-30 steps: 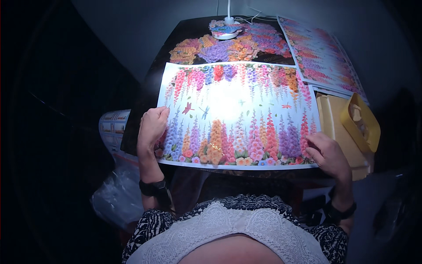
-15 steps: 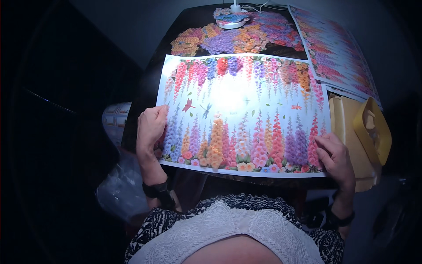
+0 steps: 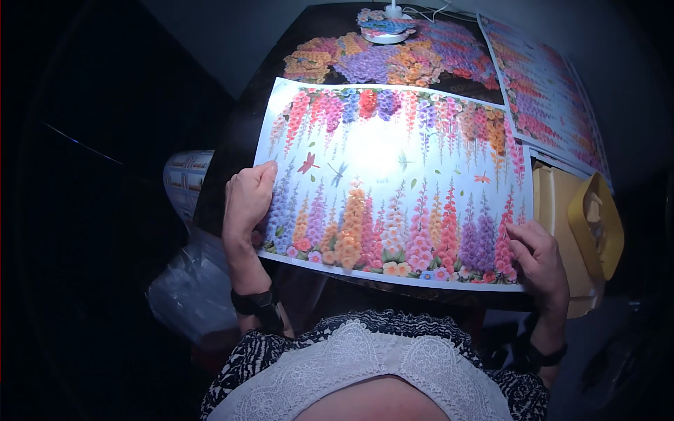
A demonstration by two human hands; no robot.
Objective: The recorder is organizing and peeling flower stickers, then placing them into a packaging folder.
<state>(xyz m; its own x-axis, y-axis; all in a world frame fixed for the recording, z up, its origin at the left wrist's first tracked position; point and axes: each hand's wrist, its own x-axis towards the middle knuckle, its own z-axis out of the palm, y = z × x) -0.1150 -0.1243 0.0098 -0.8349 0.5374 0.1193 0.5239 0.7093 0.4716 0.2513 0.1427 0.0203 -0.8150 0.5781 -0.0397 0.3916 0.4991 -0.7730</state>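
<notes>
A glossy sheet printed with colourful flower spikes and dragonflies (image 3: 393,189) lies before me, its middle whitened by glare. My left hand (image 3: 249,200) is closed on its left edge, knuckles up. At the lower right corner my right hand (image 3: 538,256) pinches the sheet's edge between thumb and curled fingers. One orange flower spike (image 3: 352,228) near the lower edge looks raised from the sheet. Beyond the far edge lie many overlapping flower cut-outs (image 3: 372,63) in orange, purple and red.
A white lamp base (image 3: 386,36) with cut-outs on it stands at the back of the dark table (image 3: 288,35). More printed sheets (image 3: 554,91) lie far right. Beside my right hand are brown cardboard (image 3: 551,210) and a yellow rounded frame-like object (image 3: 597,228). Clear plastic (image 3: 193,288) hangs at left.
The whole scene sits slightly farther right, and the sheet appears tilted a little more, its right side lower. Both hands keep their hold on its edges.
</notes>
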